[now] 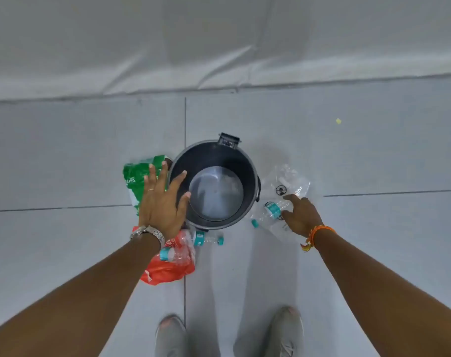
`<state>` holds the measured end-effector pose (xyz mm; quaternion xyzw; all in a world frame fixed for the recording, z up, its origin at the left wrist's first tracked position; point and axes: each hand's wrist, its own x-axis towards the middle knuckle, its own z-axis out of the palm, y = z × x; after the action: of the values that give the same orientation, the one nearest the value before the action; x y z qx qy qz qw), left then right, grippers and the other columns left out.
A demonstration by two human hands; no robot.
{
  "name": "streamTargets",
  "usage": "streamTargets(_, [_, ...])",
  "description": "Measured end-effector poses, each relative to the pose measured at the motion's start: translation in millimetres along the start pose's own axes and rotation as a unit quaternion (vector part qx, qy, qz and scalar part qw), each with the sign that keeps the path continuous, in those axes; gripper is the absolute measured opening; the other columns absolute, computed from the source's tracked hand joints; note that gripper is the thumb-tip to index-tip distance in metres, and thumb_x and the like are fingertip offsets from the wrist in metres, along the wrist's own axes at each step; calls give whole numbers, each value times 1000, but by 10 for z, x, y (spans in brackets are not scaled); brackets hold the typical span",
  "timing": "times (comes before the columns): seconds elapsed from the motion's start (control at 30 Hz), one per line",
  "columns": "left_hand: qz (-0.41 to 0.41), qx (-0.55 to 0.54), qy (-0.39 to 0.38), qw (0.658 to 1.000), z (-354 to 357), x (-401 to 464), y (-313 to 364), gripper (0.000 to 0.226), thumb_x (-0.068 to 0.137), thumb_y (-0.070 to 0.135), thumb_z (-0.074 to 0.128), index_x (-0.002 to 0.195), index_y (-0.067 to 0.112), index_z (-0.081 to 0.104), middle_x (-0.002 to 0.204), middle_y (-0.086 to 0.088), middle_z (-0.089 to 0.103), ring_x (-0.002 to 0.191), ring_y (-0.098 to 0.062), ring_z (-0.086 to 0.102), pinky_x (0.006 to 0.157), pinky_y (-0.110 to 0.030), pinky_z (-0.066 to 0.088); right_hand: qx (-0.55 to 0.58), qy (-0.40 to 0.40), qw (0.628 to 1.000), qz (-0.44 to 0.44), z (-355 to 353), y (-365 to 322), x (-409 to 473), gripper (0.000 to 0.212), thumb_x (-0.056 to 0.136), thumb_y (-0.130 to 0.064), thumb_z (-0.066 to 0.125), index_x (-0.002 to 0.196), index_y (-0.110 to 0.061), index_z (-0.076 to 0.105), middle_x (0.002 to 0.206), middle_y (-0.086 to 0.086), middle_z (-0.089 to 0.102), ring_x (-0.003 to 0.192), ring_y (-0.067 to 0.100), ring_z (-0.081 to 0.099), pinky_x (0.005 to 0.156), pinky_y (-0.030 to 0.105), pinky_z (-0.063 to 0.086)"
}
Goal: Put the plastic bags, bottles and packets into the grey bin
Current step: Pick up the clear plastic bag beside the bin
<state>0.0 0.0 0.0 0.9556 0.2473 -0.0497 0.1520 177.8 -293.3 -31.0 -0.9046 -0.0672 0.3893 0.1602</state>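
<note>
The round grey bin (pixel 247 166) stands open on the tiled floor with nothing visible inside. My left hand (pixel 161 202) hovers with fingers spread over the bin's left rim and a green plastic bag (pixel 135 176). My right hand (pixel 300 215) reaches down at a clear bottle with a teal label (pixel 269 211), which lies on a clear plastic bag (pixel 287 181) right of the bin; its fingers curl at the bottle without closing on it. Below the bin lie an orange bag (pixel 165 273) and two more bottles (pixel 209 239) (pixel 171 255).
My two grey shoes (pixel 170 336) (pixel 281 333) stand at the bottom edge. A white wall or sheet (pixel 219 42) rises behind the bin. A small yellow scrap (pixel 338 121) lies on the floor at the far right.
</note>
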Motion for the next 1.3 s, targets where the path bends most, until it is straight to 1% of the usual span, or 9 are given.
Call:
streamTargets(0.27, [-56, -14, 73, 996, 647, 130, -312, 53, 98, 48, 37, 148, 29, 45, 166, -15, 21, 156, -39, 2, 124, -57, -4, 183, -68, 974, 114, 887, 238, 766, 53, 98, -39, 56, 148, -35, 40, 141, 17, 48, 129, 43, 47, 105, 56, 47])
streamTargets(0.4, [-47, -82, 85, 992, 746, 131, -300, 55, 98, 39, 36, 151, 22, 41, 166, -10, 24, 156, -36, 4, 126, -53, 0, 340, -61, 927, 147, 1102, 256, 898, 42, 97, -25, 59, 138, -29, 51, 133, 11, 48, 116, 37, 53, 91, 48, 53])
streamTargets(0.57, [-47, -111, 71, 990, 741, 161, -319, 59, 95, 29, 40, 154, 21, 36, 168, -8, 19, 157, -31, 2, 127, -49, 1, 426, 206, 875, 104, 903, -46, 597, 30, 92, -10, 61, 120, -20, 62, 130, 9, 59, 120, 37, 58, 102, 48, 50])
streamTargets(0.67, [-38, -91, 52, 994, 699, 159, -325, 62, 93, 26, 43, 154, 18, 35, 169, -11, 15, 157, -32, 2, 127, -51, 3, 444, 429, 780, -99, 437, -511, -42, 26, 93, -10, 58, 116, -22, 60, 121, 6, 54, 114, 16, 58, 85, 23, 52])
streamTargets(0.73, [-39, -90, 46, 994, 685, 154, -305, 62, 92, 24, 42, 154, 18, 35, 169, -11, 15, 157, -32, 2, 127, -53, 5, 426, 443, 756, -226, 242, -812, -367, 25, 97, -17, 59, 119, -29, 58, 121, 1, 51, 109, 1, 56, 79, 15, 48])
streamTargets(0.9, [-47, -100, 42, 993, 668, 140, -281, 65, 89, 18, 43, 154, 17, 35, 169, -11, 16, 157, -31, 2, 126, -54, 7, 113, 94, 955, -258, 416, -1439, -222, 37, 95, -14, 53, 121, -40, 59, 125, 7, 38, 112, 25, 55, 95, 20, 50])
streamTargets(1.03, [-36, -112, 40, 992, 668, 153, -306, 68, 86, 17, 43, 153, 17, 35, 168, -10, 17, 157, -32, 3, 126, -55, 7, -159, -42, 965, -203, 800, -1673, 243, 48, 95, -9, 54, 135, -34, 54, 146, 19, 27, 130, 44, 40, 112, 47, 41])
streamTargets(1.17, [-31, -103, 41, 993, 674, 163, -324, 67, 86, 19, 44, 153, 18, 35, 168, -10, 18, 157, -33, 5, 126, -54, 8, -132, -43, 968, -209, 738, -1737, 395, 50, 95, -9, 50, 139, -32, 57, 143, 20, 37, 121, 42, 54, 112, 44, 42])
streamTargets(1.3, [-28, -101, 37, 994, 661, 154, -321, 68, 87, 20, 45, 154, 17, 34, 168, -10, 17, 157, -33, 5, 126, -54, 8, 118, 175, 938, -274, 220, -1511, 143, 35, 84, -4, 52, 103, -19, 78, 104, 1, 66, 92, 15, 65, 90, 16, 49])
